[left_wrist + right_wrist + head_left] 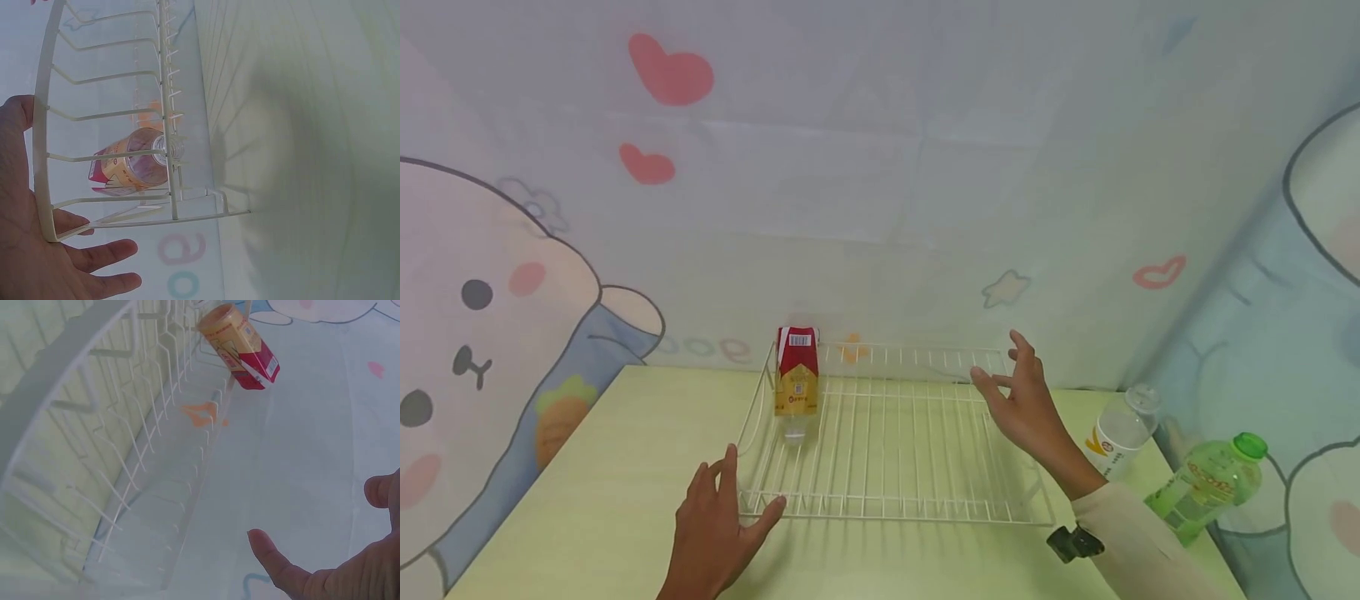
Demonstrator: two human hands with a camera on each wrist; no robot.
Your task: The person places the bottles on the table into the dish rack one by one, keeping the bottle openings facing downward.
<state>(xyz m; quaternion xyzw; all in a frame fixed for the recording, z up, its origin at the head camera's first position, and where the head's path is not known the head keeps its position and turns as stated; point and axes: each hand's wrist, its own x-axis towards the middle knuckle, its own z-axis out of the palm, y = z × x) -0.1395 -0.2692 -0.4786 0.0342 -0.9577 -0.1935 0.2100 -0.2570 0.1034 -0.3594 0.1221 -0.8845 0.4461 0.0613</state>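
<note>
A white wire rack [910,450] rests on the table. In its back left part is a squarish drink bottle [797,371] with a red and gold label, its clear narrow end pointing down among the wires. My left hand [711,521] is at the front left corner, thumb and fingers spread to either side of it; the left wrist view shows the rail [41,125] crossing in front of some fingers. Above the rack's back right side, my right hand [1018,400] has its fingers spread and holds nothing. In the right wrist view its thumb [272,556] points away from the wires.
Right of the rack stand a clear bottle [1123,429] with a white label and a green bottle [1213,483], both close to the right forearm. A cloth [865,183] printed with cartoons hangs behind the table [572,500]. A small black device [1075,543] is at the right sleeve.
</note>
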